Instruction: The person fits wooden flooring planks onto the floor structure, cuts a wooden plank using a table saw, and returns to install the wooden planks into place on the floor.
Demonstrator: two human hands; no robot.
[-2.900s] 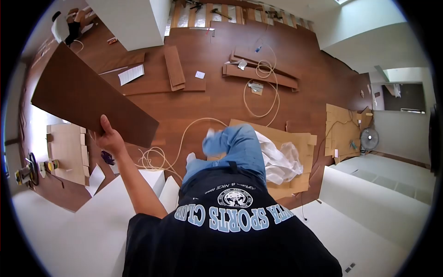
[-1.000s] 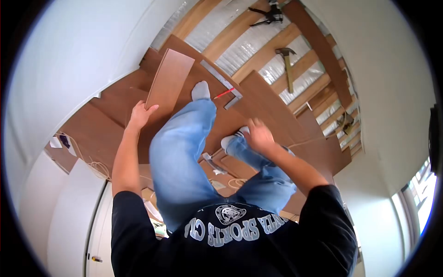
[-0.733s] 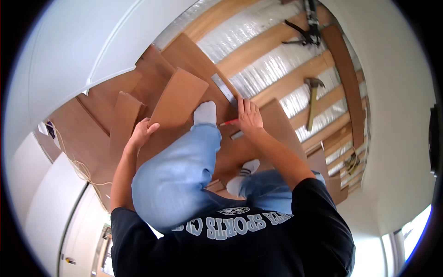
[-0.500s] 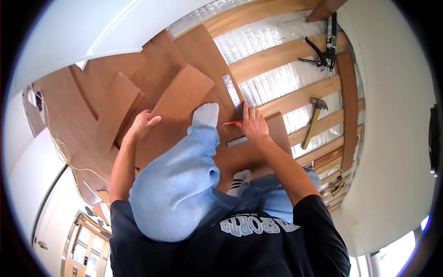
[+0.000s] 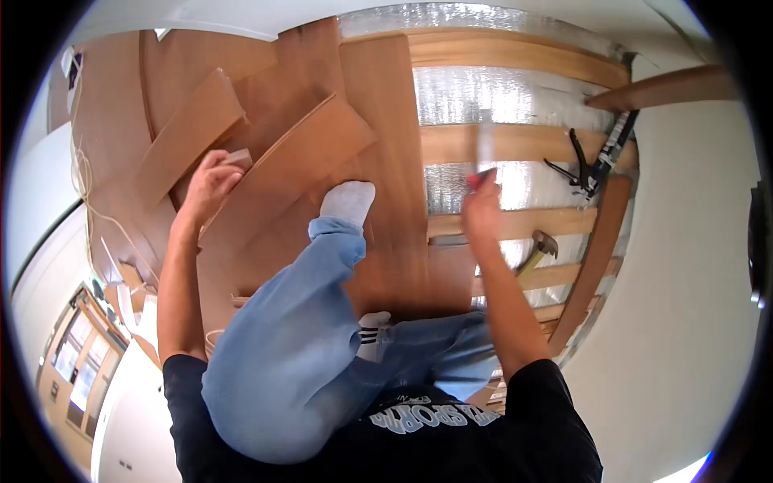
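Note:
My left hand (image 5: 211,187) is closed on a small pale brown block (image 5: 239,158), held beside a loose brown board (image 5: 302,149). Smeared by motion, my right hand (image 5: 482,216) is raised over the foil and battens at the right. It grips a narrow metal ruler (image 5: 485,141) that points away from me, and something red (image 5: 475,180), pencil-like, shows at the fingers. Just left of the right wrist, a flat metal piece (image 5: 448,240) lies near the edge of a brown panel (image 5: 452,270).
Another loose board (image 5: 193,133) lies at the left. Wooden battens (image 5: 515,50) run across silver foil (image 5: 459,88). A hammer (image 5: 538,249), a caulking gun (image 5: 600,161) and a brown strip (image 5: 592,262) lie at the right. A cord (image 5: 84,181) trails along the left.
My left hand has moved left and up and now has the small block in it. My right hand has lifted off the panel and moved right, carrying the ruler. The view has shifted.

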